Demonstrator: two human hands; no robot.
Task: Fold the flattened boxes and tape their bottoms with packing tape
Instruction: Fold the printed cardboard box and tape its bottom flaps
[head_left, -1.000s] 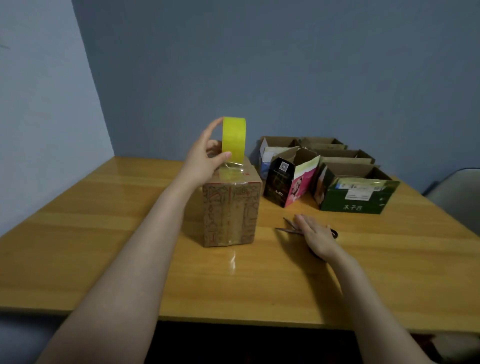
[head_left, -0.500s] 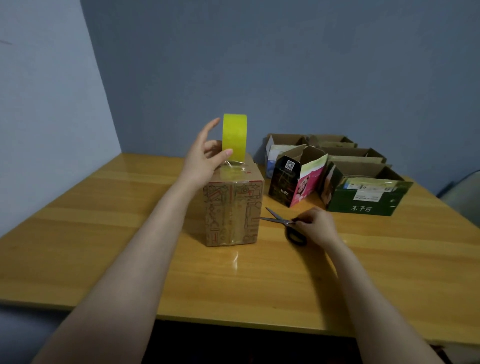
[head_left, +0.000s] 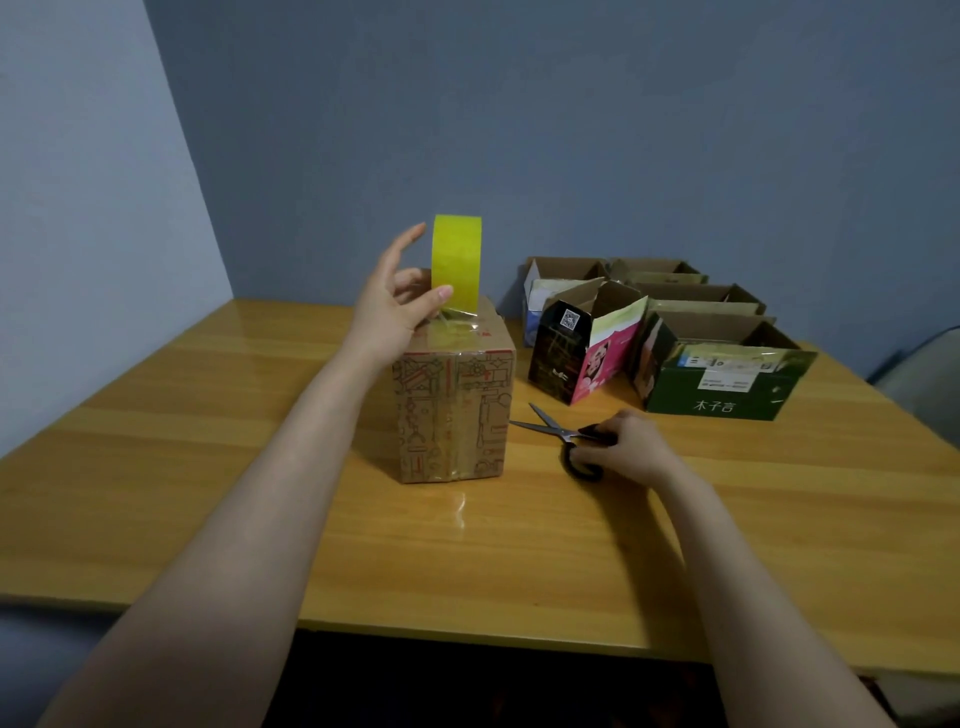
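Note:
A brown printed cardboard box (head_left: 452, 415) stands on the wooden table (head_left: 779, 519), with clear tape running over its top and down its front. My left hand (head_left: 389, 312) holds a yellow roll of packing tape (head_left: 456, 262) upright just above the box top, thumb on the roll, a strip still joined to the box. My right hand (head_left: 623, 447) grips the black handles of the scissors (head_left: 556, 428), which lie on the table right of the box with their blades spread and pointing at it.
Several folded open boxes stand at the back right: a black and pink one (head_left: 582, 358), a green one (head_left: 727, 384) and brown ones (head_left: 691, 291) behind. A loose bit of clear tape (head_left: 460, 506) lies before the box. Walls close off the left and back.
My right hand went from resting flat over the scissors to gripping their handles and slid them left toward the box; the blades now stand apart. My left hand keeps the roll in place.

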